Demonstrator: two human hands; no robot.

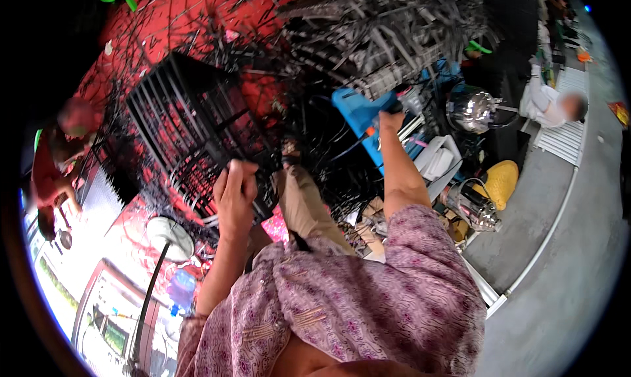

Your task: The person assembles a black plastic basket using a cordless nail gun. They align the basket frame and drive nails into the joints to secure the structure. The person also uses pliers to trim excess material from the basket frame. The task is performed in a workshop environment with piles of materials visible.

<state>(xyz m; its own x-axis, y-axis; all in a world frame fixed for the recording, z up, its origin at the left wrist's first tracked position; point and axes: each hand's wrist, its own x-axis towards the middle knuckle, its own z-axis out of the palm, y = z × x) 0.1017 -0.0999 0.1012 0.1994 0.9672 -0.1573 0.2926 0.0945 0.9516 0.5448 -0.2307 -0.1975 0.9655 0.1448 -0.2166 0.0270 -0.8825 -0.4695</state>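
Observation:
A black slatted basket lies tilted on the red floor in front of me, to the left. Over its near side is my left hand, fingers curled closed; what they grip, if anything, is hidden. My right hand reaches forward to a blue plastic surface, perhaps a stool or tray. Its fingers are closed around something small and dark that I cannot make out. An orange-tipped object lies right beside these fingers. Loose black strips tangle between the basket and the blue plastic.
A heap of grey and black strips fills the far side. To the right are a shiny metal bowl-like thing, a grey-white plastic container, a steel vessel and a yellow object. Other people sit right and left.

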